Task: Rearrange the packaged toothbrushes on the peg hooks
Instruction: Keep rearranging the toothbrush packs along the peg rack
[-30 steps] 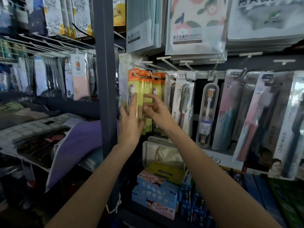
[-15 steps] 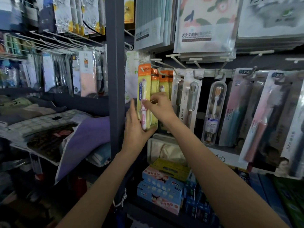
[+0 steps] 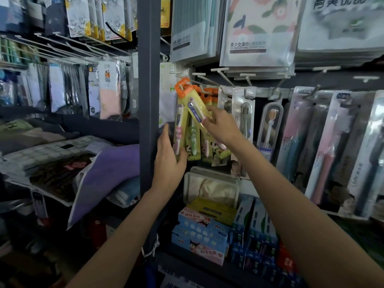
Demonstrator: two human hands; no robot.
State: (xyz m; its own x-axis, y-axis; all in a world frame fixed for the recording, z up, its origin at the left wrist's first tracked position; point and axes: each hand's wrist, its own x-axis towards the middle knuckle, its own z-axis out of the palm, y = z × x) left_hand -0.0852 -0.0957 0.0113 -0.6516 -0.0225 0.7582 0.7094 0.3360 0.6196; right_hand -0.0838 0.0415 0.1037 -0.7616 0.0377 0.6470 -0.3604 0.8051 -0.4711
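Shop shelving fills the view, hung thick with packets on white peg hooks beside a dark upright post [image 3: 148, 96].

At the fingertips [image 3: 204, 121] of the right hand [image 3: 221, 126], a yellow toothbrush pack [image 3: 196, 112] with an orange top is pinched near its middle. It is tilted: the orange top points up and left toward a peg hook [image 3: 180, 86], and the bottom swings down and right under the palm. The hanging hole looks to be on or right at the hook's tip; blur keeps me from telling which.

The left hand [image 3: 169, 161] wraps its fingers around the lower end of another yellow pack [image 3: 179, 129], holding a pink brush, which hangs nearly upright just beside the post. More orange-topped packs [image 3: 207, 129] hang between the two hands and behind the tilted one.

The tilted pack's long axis runs diagonally, so the right hand, nearer to it, would probably need to swing its bottom leftward to let it hang straight. To the right hang taller toothbrush packs [image 3: 270, 125], and boxed goods [image 3: 200, 235] sit on the shelf below.
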